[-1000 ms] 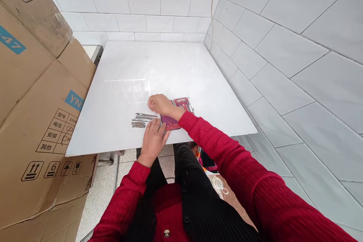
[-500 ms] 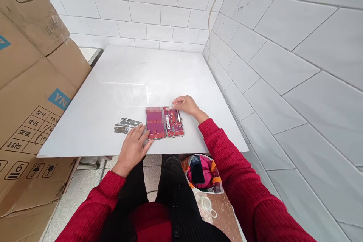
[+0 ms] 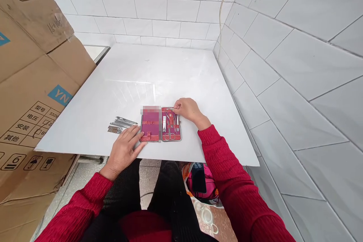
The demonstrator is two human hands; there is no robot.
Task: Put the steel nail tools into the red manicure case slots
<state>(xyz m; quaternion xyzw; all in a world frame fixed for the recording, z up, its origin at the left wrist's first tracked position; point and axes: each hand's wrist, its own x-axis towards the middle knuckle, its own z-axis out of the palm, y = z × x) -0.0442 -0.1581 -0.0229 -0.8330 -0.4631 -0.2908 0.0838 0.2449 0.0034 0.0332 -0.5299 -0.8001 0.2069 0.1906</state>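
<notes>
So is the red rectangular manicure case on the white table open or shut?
Open. The case lies spread in two halves; the right half shows silver metal scissors and a silver nail clipper.

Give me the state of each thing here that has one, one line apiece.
Case: open, lying flat
Scissors: in the case
Clipper: in the case
Loose tools: lying left of the case
Phone: screen dark, on a pink bag
Carton: upright
Left hand: open, at the case's near left corner
Right hand: fingers bunched at the case's far right; grip unclear
</notes>
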